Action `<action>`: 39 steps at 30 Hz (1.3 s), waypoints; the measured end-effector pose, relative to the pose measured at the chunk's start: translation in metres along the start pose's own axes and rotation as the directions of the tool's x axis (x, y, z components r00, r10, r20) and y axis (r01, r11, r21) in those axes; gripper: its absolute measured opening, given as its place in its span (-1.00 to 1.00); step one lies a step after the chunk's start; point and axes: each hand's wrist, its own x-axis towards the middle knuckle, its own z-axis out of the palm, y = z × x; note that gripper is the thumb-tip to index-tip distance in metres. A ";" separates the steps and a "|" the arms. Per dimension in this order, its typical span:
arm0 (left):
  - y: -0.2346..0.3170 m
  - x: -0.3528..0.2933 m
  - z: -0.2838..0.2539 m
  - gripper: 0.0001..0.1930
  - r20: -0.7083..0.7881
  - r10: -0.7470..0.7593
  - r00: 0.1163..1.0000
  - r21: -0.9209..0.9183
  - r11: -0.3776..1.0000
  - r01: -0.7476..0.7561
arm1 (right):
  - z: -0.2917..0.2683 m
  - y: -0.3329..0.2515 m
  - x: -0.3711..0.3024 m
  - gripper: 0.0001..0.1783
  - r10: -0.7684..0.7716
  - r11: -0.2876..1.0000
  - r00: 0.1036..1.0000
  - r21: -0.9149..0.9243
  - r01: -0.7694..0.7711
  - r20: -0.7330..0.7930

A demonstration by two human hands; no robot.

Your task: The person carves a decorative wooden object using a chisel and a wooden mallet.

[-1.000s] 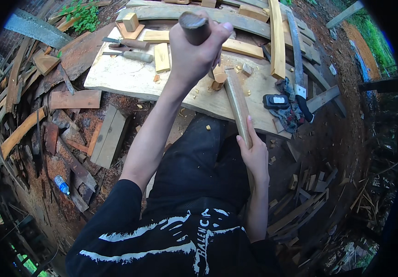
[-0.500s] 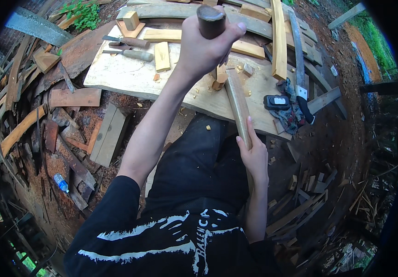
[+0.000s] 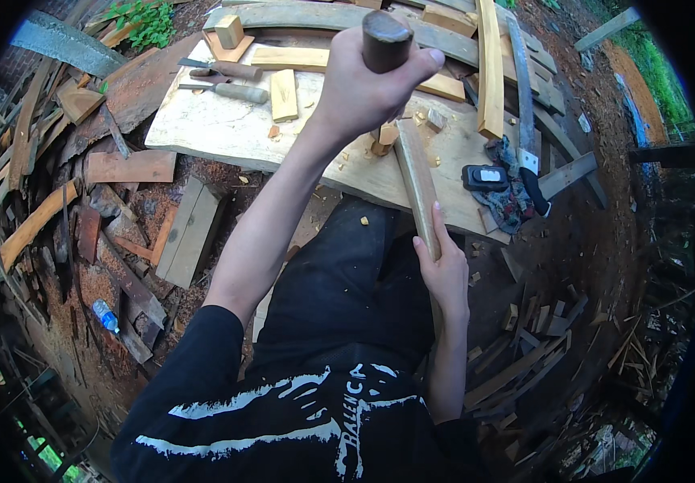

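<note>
My left hand [image 3: 359, 101] is closed round an upright tool with a thick, dark wooden handle [image 3: 388, 50]. Its rounded end sticks up above my thumb, and the rest is hidden behind the hand. Just below the fist, a small wooden block [image 3: 384, 143] is partly visible on the pale slab bench [image 3: 210, 129]. In my right hand [image 3: 444, 270] is a long wooden bar [image 3: 417, 177], gripped near my lap with the forefinger stretched along it. The bar's far end reaches over the bench beside the small block.
Chisels [image 3: 235, 92] and a light wood block [image 3: 284, 95] lie left on the bench. To the right are a black case [image 3: 483, 178], a cloth [image 3: 511, 205] and a handsaw [image 3: 522, 105]. Long boards [image 3: 488, 72] lie across the far side. Offcuts [image 3: 190, 233] and shavings litter the ground.
My left hand has shifted slightly right and a little lower with the dark-handled tool. The right hand and the wooden bar hold nearly the same place.
</note>
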 end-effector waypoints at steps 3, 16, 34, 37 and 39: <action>-0.001 -0.001 0.004 -0.65 0.026 -0.003 1.000 0.038 0.999 0.002 | 0.000 0.001 0.000 -0.21 0.004 1.000 1.000 -0.002 -0.004 0.002; -0.013 -0.004 0.002 -0.74 -0.030 0.073 0.997 0.167 0.984 -0.067 | -0.073 -0.016 0.022 -0.29 -0.208 0.943 0.970 0.238 0.233 -0.123; -0.057 -0.026 -0.003 -0.84 -0.092 -0.009 0.996 0.071 0.997 0.016 | -0.235 -0.165 0.010 -0.20 -0.734 0.664 0.656 -0.393 0.637 -0.176; -0.057 -0.030 -0.016 -0.84 -0.113 -0.048 0.992 0.045 0.998 0.054 | -0.239 -0.160 0.004 -0.20 -0.536 0.807 0.707 -0.035 0.589 -0.461; -0.045 -0.028 -0.026 -0.82 -0.204 -0.062 0.977 -0.077 0.996 0.047 | -0.232 -0.157 0.006 -0.21 -0.493 0.838 0.747 -0.010 0.546 -0.445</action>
